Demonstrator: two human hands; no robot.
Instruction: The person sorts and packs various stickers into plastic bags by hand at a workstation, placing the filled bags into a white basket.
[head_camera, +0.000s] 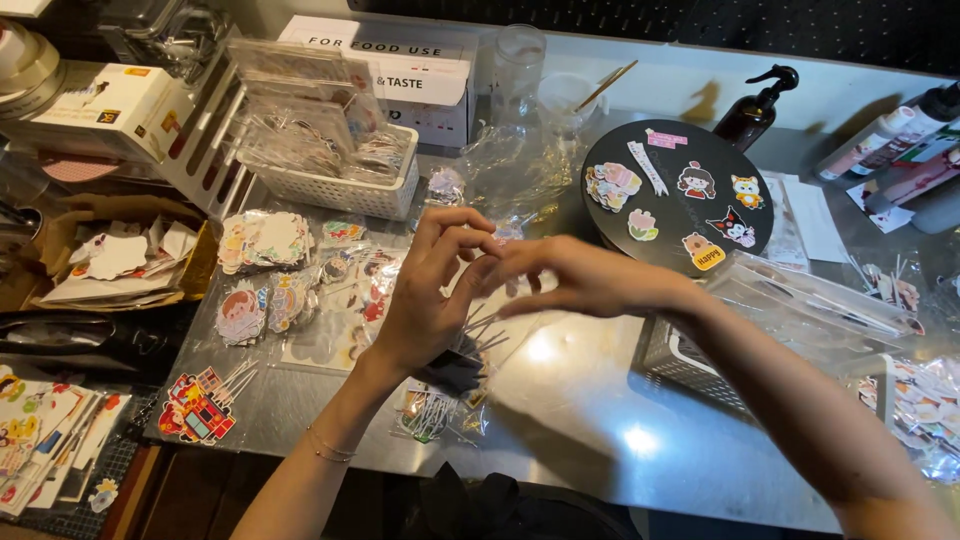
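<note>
My left hand (425, 290) and my right hand (570, 275) meet over the middle of the shiny metal table (600, 420), fingertips pinched together on a small clear plastic sleeve (500, 310) that holds thin sticks. What sits between the fingertips is too small to make out. Under my left wrist lies a clear bag of sticks and stickers (430, 405). Piles of cartoon stickers (265, 240) lie just left of my left hand.
A black round board with stickers (675, 160) leans behind my right hand. A white basket of packets (340, 190) stands at the back left, a clear box over a wire basket (800, 310) at right. Bottles (755, 105) stand at the back.
</note>
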